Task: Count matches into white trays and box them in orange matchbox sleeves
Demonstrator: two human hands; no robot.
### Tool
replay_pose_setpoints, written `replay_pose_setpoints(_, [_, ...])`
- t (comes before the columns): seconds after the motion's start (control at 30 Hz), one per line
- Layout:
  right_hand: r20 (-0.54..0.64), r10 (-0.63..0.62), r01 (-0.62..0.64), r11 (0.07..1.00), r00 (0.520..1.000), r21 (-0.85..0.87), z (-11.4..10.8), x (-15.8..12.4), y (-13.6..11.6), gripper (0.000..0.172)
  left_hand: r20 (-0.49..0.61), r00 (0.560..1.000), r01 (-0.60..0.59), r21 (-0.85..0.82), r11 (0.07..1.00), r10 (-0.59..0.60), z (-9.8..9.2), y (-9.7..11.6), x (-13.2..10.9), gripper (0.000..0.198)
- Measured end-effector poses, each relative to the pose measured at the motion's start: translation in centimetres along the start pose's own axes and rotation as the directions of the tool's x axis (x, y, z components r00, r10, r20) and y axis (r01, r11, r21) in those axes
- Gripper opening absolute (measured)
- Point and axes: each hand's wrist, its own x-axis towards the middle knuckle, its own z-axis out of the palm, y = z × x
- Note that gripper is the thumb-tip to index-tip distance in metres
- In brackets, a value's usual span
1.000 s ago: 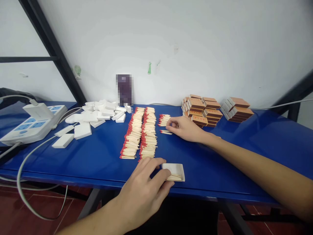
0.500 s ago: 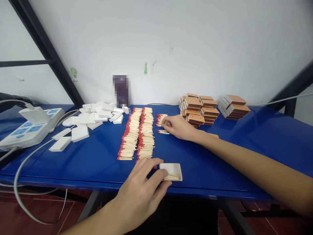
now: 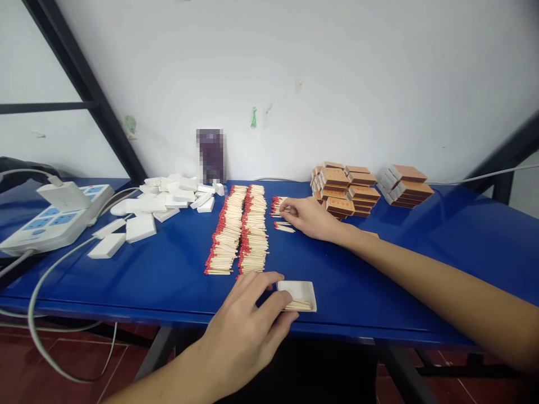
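My left hand (image 3: pixel 248 322) rests at the near edge of the blue table (image 3: pixel 160 275), fingers curled around the left side of a small white tray (image 3: pixel 300 295) that has a few matchsticks in it. My right hand (image 3: pixel 309 217) reaches forward with its fingertips pinched on a small pile of red-tipped matchsticks (image 3: pixel 278 205). A few loose matchsticks (image 3: pixel 283 227) lie just under that hand. Two long rows of matchsticks (image 3: pixel 242 229) run down the middle of the table, between the hands.
A heap of white inner trays (image 3: pixel 162 202) lies at the back left, beside a white power strip (image 3: pixel 53 216) with cables. Orange matchbox sleeves (image 3: pixel 343 191) are stacked at the back right, with a second stack (image 3: pixel 406 187) further right. A wall stands behind the table.
My right hand's fingers have shifted slightly over the small matchstick pile. My left hand stays on the tray. The view has moved a little.
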Motion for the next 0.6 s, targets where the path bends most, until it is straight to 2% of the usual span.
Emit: replay_pose_setpoints(0.6, [0.056,0.014,-0.012,0.999,0.998,-0.034,-0.56,-0.43,-0.53,0.015,0.015,1.0,0.0,0.004,1.0,0.0,-0.24,0.04,0.06,0.01])
